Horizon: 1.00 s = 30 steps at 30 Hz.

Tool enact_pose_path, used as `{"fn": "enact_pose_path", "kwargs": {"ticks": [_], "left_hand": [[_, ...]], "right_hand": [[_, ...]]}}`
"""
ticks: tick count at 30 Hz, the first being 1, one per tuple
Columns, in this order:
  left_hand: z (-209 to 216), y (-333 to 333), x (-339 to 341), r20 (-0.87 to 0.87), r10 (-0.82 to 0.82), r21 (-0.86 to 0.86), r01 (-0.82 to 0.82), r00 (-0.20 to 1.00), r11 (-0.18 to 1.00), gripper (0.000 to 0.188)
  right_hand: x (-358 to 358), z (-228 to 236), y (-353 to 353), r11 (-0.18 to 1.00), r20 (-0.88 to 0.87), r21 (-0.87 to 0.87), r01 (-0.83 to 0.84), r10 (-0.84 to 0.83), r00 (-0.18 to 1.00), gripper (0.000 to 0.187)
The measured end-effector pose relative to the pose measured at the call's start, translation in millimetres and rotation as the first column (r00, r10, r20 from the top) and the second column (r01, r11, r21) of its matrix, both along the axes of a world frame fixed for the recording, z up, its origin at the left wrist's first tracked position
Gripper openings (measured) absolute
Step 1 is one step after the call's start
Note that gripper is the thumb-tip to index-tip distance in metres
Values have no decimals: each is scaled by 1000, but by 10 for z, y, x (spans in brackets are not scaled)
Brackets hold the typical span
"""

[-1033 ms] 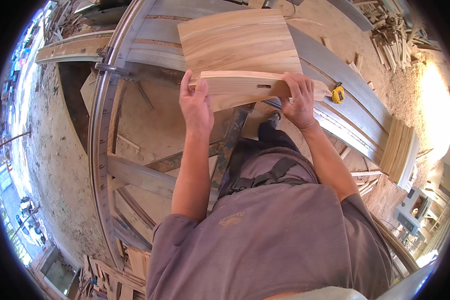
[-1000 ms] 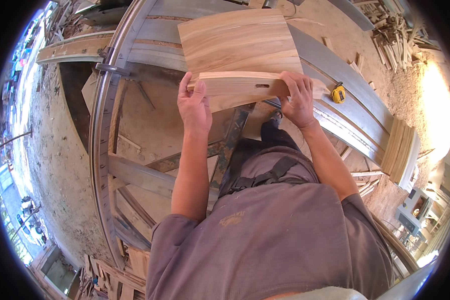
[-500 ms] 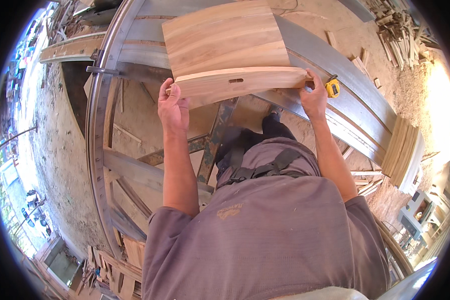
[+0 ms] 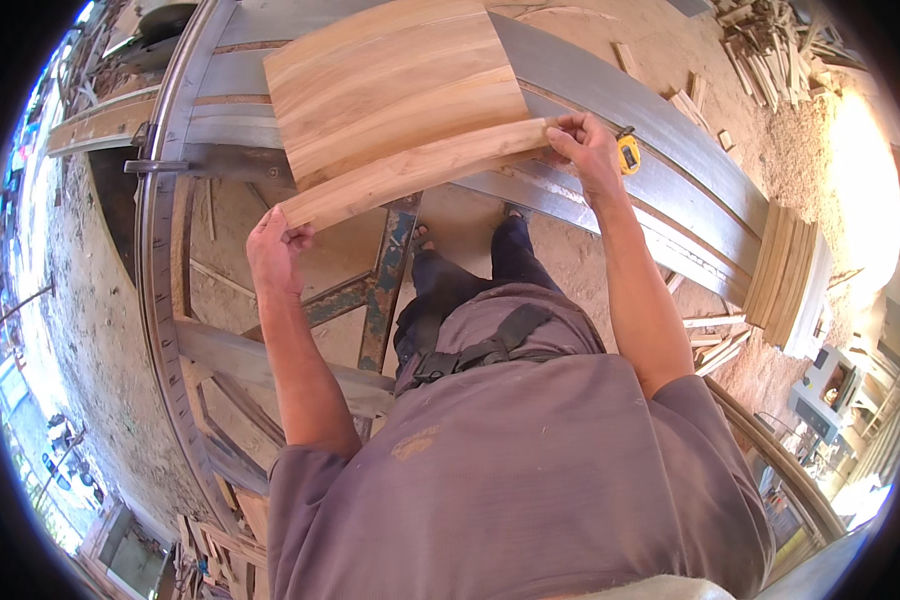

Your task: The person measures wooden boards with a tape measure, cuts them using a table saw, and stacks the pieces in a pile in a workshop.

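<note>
The workpiece is a long, narrow, pale tan wooden board [image 4: 420, 172] with straight edges and a smooth, unpainted face. Fine grain and faint darker streaks run along its length. It is positioned crosswise in front of the person, its left end nearer the body than its right end.

Both hands grip the board, one at each end. The left hand [image 4: 276, 258] has its fingers curled around the left end. The right hand [image 4: 587, 158] pinches the right end between thumb and fingers.

Directly beyond the board is a wide, rectangular, light brown wooden panel [image 4: 395, 85] with broad bands of grain. The panel lies flat on a grey metal counter [image 4: 695, 172] with long parallel slats. The board overlaps the panel's near side in this view; contact between the two cannot be determined.

A compact yellow and black tape measure [image 4: 628, 153] rests on the counter just beside the right hand. Farther right, at the counter's end, is a stack of narrow tan wooden strips [image 4: 782, 268]. A curved-looking grey metal rail [image 4: 158, 300] borders the left side.
</note>
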<state>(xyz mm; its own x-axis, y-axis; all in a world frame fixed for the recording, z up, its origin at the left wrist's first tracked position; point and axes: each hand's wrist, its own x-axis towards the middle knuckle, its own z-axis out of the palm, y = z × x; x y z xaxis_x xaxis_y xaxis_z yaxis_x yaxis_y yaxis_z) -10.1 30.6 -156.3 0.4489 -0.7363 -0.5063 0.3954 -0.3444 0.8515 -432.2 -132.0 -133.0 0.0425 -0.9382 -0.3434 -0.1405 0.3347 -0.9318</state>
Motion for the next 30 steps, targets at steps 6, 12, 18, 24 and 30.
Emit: {"fn": "enact_pose_path", "kwargs": {"ticks": [6, 12, 18, 24, 30], "left_hand": [[-118, -77, -40, 48, 28, 50, -31, 998, 998, 39], [-25, 24, -303, 101, 182, -99, -172, 978, 980, 84], [10, 71, -485, 91, 258, -117, -247, 962, 962, 92], [-112, 129, -540, 95, 318, -181, -298, 943, 937, 94], [-110, 150, -551, 179, 276, -161, -249, 944, 955, 95]], "right_hand": [[2, -38, -163, 1000, -48, -21, -15, 14, 999, 44], [-70, -86, -34, 992, 204, 124, 23, -48, 978, 52], [23, -142, 274, 999, 197, 41, 33, -41, 980, 66], [126, -131, 482, 998, 166, -50, 40, -32, 986, 69], [103, -199, 597, 977, -107, -207, -52, 30, 994, 72]]}}
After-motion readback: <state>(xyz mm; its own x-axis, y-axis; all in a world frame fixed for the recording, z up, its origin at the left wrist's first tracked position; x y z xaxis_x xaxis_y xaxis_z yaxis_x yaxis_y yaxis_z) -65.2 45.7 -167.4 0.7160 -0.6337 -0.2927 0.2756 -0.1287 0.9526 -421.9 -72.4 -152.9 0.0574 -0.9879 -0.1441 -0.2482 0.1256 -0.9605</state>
